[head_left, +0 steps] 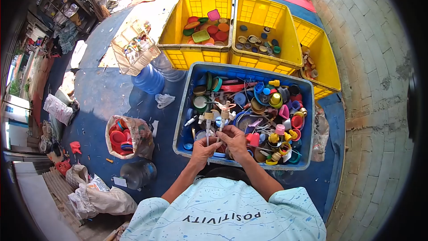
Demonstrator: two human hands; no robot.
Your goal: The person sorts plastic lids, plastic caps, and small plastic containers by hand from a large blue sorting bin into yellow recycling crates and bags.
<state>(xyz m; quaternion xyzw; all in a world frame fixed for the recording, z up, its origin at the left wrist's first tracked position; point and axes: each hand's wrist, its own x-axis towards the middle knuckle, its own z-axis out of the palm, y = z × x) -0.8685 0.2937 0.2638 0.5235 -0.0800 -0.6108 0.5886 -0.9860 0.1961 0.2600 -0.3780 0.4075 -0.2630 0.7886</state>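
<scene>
While the left hand (203,150) pinches a pump (208,127) by its clear tube, the right hand (234,142) grips a second pump (223,117) just beside it, both over the near edge of the blue box (285,167). This box is full of mixed caps (285,111). Beyond its far edge, one yellow box (196,54) contains big coloured lids (220,35), and the middle yellow box (267,59) contains small caps (263,48). Beyond its left edge, a sack (145,135) holds red lids (118,137).

Left grip (204,151) and right grip (235,141) pinch side by side.
</scene>
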